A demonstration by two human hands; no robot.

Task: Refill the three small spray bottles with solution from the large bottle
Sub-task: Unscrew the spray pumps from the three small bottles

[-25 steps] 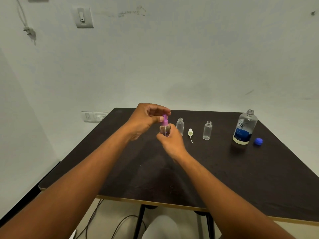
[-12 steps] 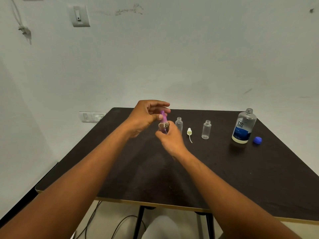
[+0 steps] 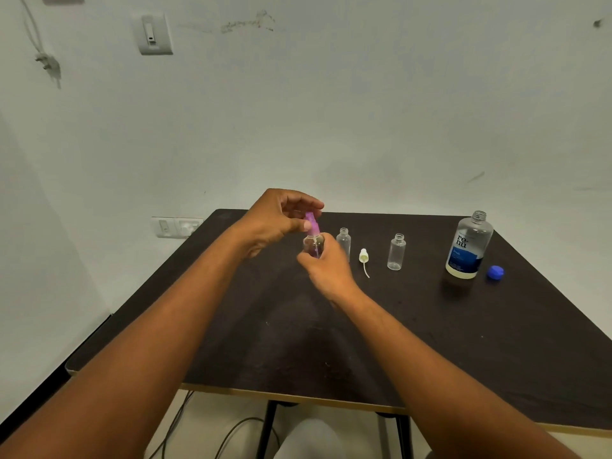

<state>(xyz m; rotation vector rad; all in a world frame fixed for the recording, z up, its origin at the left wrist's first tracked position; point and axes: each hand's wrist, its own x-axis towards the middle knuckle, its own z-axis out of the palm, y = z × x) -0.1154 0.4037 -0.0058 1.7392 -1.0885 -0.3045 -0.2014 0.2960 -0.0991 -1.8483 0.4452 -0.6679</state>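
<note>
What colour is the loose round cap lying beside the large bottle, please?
Blue: the small round plastic cap, clearest in the head view.

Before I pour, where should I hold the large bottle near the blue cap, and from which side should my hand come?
Grip the large bottle round its labelled middle, where the body is widest and straight, not the narrow open neck. It stands upright, uncapped. Come from its left with the right hand: the blue cap lies close on its right, while the table looks bare on the left, up to the nearest small bottle.

Matt dark desk top [image 3: 298, 342] with pale wood-look edge band, 3 clear glossy plastic spray bottles [image 3: 396, 252], smooth purple plastic sprayer cap [image 3: 80, 223], large clear plastic bottle [image 3: 468, 246] with glossy blue label, blue plastic cap [image 3: 495, 272]
</note>
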